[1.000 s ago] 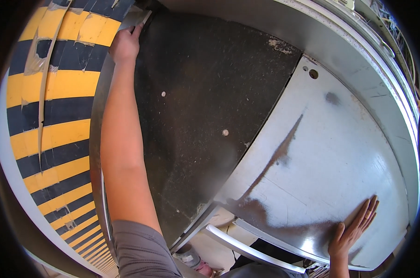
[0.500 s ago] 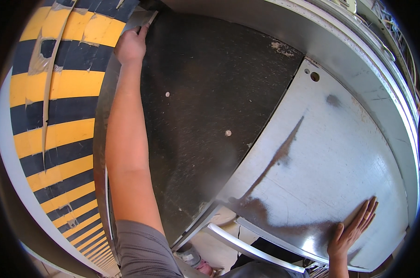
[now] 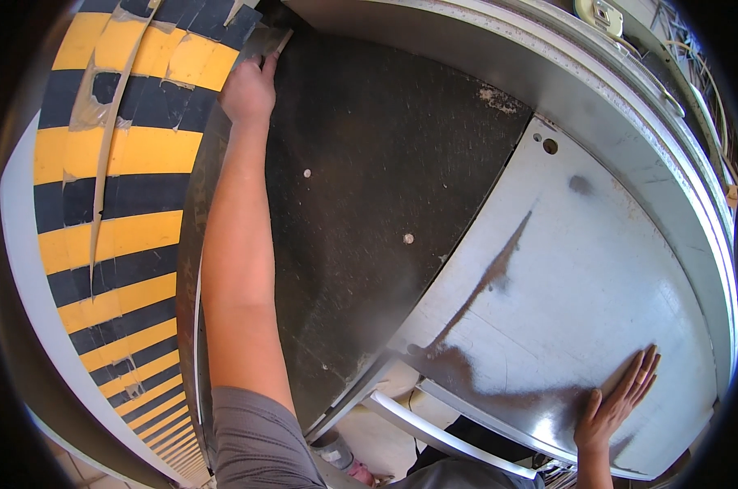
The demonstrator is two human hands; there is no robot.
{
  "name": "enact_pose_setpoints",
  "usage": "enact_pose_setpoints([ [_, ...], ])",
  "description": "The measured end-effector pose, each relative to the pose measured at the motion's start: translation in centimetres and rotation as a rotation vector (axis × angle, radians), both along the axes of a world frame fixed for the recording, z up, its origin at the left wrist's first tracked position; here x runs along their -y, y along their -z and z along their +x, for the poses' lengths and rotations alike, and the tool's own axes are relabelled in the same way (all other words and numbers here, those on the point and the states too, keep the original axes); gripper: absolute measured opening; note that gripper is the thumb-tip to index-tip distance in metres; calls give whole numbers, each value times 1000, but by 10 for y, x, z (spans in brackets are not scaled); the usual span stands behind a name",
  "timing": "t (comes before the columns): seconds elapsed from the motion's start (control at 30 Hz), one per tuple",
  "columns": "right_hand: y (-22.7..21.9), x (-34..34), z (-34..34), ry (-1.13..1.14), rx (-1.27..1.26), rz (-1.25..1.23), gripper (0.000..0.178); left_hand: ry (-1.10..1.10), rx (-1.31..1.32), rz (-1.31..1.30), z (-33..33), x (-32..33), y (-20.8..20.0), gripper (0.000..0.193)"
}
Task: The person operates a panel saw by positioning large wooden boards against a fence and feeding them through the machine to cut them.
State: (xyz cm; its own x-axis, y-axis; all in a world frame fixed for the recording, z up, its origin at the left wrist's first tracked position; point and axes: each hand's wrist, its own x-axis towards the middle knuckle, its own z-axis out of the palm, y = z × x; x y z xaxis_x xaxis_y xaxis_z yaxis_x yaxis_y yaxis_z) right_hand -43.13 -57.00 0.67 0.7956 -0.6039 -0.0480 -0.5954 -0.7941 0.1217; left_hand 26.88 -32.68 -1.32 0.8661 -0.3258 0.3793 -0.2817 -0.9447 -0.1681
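Observation:
At the far left end of a black, scuffed work surface (image 3: 361,163), my left hand (image 3: 249,91) is closed on a flat grey metal piece (image 3: 263,42) with a pale edge. The wrist and part of the arm lie over the dark border next to the striped guard, and the fingers' undersides are hidden. My right hand (image 3: 617,403) lies flat, fingers stretched, near the front right edge of a pale metal panel (image 3: 597,269). Brown worn patches and a small round hole (image 3: 551,147) mark that panel.
Yellow and black striped tape, torn in places, covers a guard (image 3: 141,155) at left. A tall curved metal wall (image 3: 630,155) bounds the back and right. Near me runs a pale curved bar (image 3: 450,440). Cables (image 3: 699,69) hang at far right.
The view has shifted slightly, so the striped guard and my left arm appear farther right. Left hand keeps its hold on the grey piece; the right hand stays flat on the panel.

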Motion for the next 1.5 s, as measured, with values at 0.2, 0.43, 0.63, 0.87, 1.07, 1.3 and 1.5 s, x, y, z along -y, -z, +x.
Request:
enact_pose_setpoints([
  [0.2,-2,-1,1,0,-1,10,82,-5,-8,-176,3,-4,16,49],
  [0.43,-2,-1,2,-4,10,22,83,152,201,-800,9,-36,31,46],
  [0.63,-1,0,2,-15,0,8,83,319,-105,-1470,-5,-25,15,38],
  [0.87,2,1,-1,-7,26,30,82,403,-285,-1860,-5,-26,8,37],
  [1.07,1,0,-2,-14,23,18,81,242,-303,-1595,-32,-17,6,26],
  [1.3,-1,1,0,-9,18,33,81,332,133,-232,-97,-56,-3,52],
  [1.5,2,0,-3,4,-15,13,83,-246,-71,-149,-113,-133,4,84],
])
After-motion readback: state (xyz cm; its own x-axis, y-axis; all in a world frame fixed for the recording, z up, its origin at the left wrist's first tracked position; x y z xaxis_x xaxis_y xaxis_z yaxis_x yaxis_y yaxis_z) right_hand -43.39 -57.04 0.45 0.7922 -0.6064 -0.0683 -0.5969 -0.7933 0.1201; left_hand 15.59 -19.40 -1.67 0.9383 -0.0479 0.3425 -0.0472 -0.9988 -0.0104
